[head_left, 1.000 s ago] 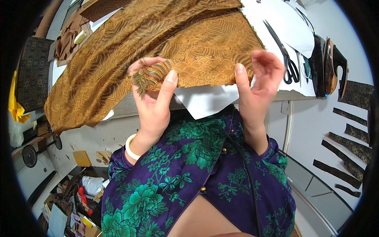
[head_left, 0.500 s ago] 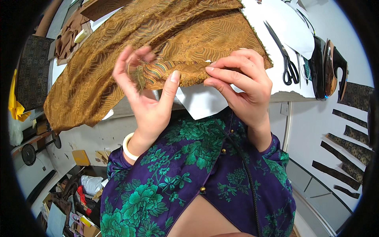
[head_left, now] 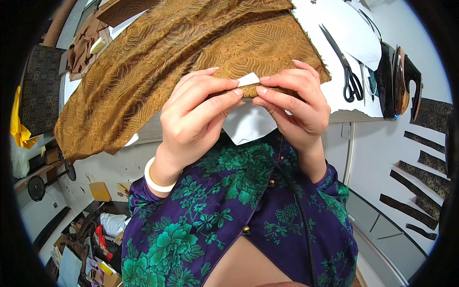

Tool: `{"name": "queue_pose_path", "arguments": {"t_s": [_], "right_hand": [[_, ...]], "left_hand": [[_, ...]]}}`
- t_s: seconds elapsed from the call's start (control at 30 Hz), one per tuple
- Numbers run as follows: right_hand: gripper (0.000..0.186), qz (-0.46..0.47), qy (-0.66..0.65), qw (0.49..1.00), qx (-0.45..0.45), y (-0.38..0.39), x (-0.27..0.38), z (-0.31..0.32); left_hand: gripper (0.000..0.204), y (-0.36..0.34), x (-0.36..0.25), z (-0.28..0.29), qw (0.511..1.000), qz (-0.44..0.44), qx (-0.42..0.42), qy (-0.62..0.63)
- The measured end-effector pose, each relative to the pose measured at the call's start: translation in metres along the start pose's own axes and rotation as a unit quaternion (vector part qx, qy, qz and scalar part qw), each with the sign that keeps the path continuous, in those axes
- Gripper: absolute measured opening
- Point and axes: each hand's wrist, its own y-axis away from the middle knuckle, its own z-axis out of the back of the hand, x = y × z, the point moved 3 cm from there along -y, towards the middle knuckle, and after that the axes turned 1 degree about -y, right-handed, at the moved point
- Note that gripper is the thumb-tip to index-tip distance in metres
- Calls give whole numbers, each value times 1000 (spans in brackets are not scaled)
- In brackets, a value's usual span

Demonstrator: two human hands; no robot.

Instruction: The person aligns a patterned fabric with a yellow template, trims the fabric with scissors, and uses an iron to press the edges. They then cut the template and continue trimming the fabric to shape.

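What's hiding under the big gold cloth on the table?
White paper peeks from under the gold cloth on the right, and grey table at the front. The middle is covered, so I can't tell.

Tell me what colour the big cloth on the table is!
The big cloth is golden brown with wavy-line patterns, clearest in the head view.

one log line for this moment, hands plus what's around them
left hand: pinching gold-brown patterned fabric | right hand: pinching same fabric | below fabric: white sheet | off to right: black scissors, untouched
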Motion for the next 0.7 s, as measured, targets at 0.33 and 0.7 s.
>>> {"name": "queue_pose_path", "arguments": {"t_s": [0.33, 0.7], "right_hand": [[23, -61, -107, 991, -43, 8, -7, -8], [23, -126, -240, 962, -25, 5, -19, -8]], "left_hand": [[26, 2, -1, 0, 988, 136, -11, 77], [24, 11, 6, -8, 998, 25, -44, 34]]}}
